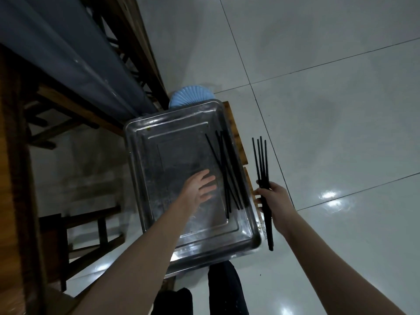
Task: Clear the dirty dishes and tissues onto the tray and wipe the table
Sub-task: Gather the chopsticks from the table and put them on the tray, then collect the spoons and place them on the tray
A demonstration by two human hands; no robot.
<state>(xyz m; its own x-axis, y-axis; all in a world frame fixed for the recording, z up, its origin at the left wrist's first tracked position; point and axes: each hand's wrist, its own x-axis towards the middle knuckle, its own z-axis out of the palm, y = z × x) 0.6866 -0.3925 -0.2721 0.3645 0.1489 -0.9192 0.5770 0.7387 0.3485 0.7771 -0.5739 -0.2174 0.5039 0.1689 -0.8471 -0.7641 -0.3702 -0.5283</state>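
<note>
On wooden bench (238, 137), head view: steel tray (177, 151) with chopsticks.
Loose chopsticks (227, 173), black, lie along the tray's right side. Left hand (200, 185) flat, fingers spread, over the tray floor; contact unclear. Right hand (276, 201) grips fanned chopstick bundle (261, 160) just right of the tray. Blue ribbed dish (192, 95) sits at the tray's far edge.

The person's left hand (201, 186) and right hand (276, 201) are bare, and both forearms are uncovered as far as they show. Behind the hands, between the forearms, are two legs in black trousers (227, 289).
</note>
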